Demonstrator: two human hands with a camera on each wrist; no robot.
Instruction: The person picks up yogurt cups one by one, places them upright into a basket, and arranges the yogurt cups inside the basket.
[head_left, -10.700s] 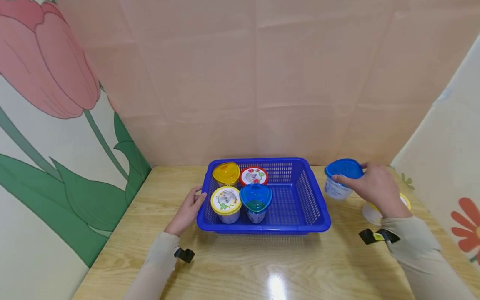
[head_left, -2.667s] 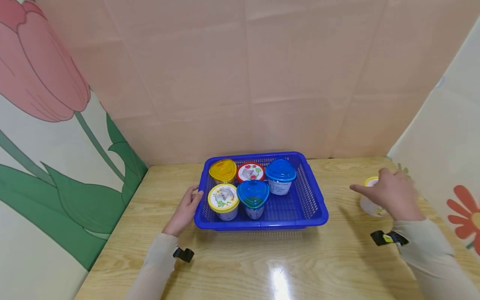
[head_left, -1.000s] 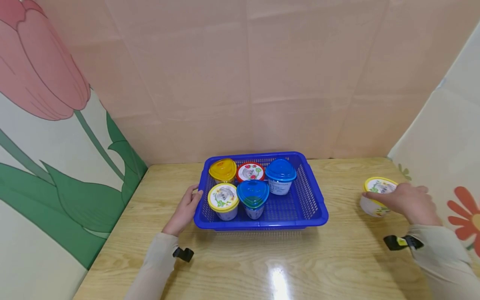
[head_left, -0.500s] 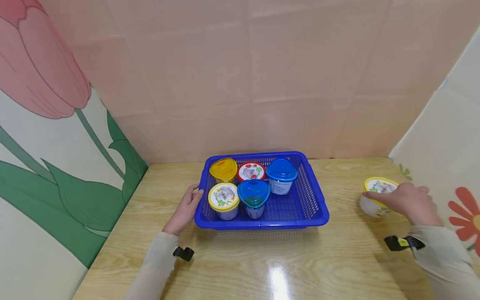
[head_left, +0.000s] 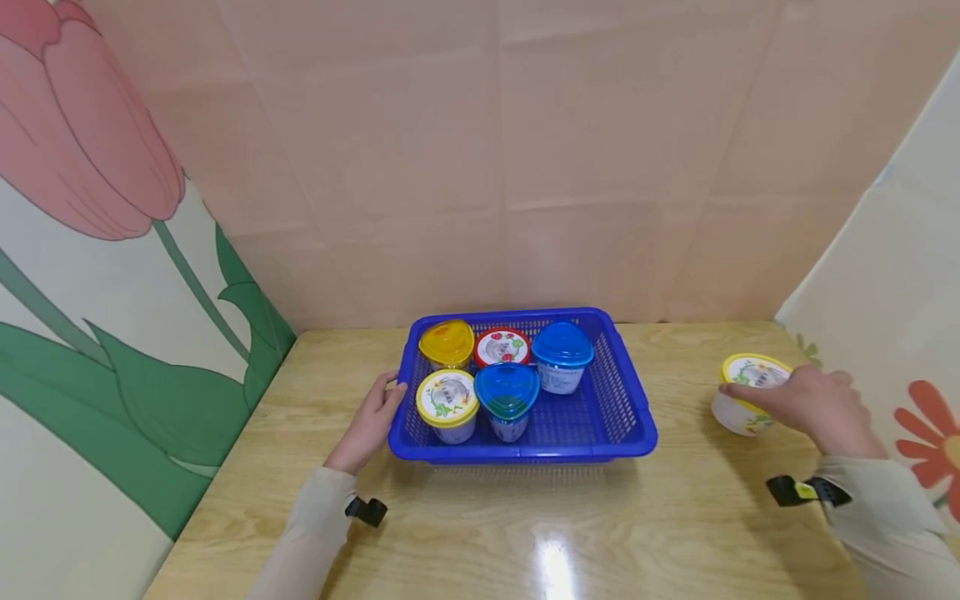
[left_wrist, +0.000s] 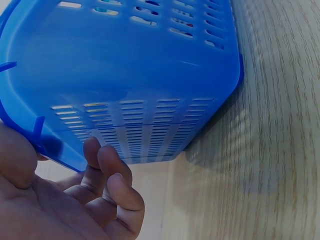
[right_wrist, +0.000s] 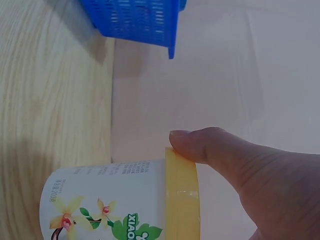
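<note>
My left hand [head_left: 369, 423] holds the left rim of a blue plastic basket [head_left: 525, 451]. In the left wrist view the thumb lies at the rim and the fingers curl below it. Five-odd tubs are better told as several: a yellow-lidded round tub [head_left: 447, 398], a red-lidded tub [head_left: 502, 346], a tub with a clear yellow lid [head_left: 447, 343] and blue-lidded tubs [head_left: 562, 357] stand inside. To the right of the basket, my right hand [head_left: 821, 406] grips a white tub with a yellow lid [head_left: 738, 414], its thumb on the lid's edge. The far fingers are hidden.
The wooden table [head_left: 450, 533] carries the basket. A pinkish sheet [head_left: 480, 167] hangs behind the table's back edge. Walls with painted flowers, a pink tulip [head_left: 97, 125] and a red flower [head_left: 933, 433], stand at left and right.
A blue-lidded tub went from my right hand into the basket's back row. My right hand then took hold of the yellow-lidded tub, which has just shifted slightly left. My left hand stays on the basket.
</note>
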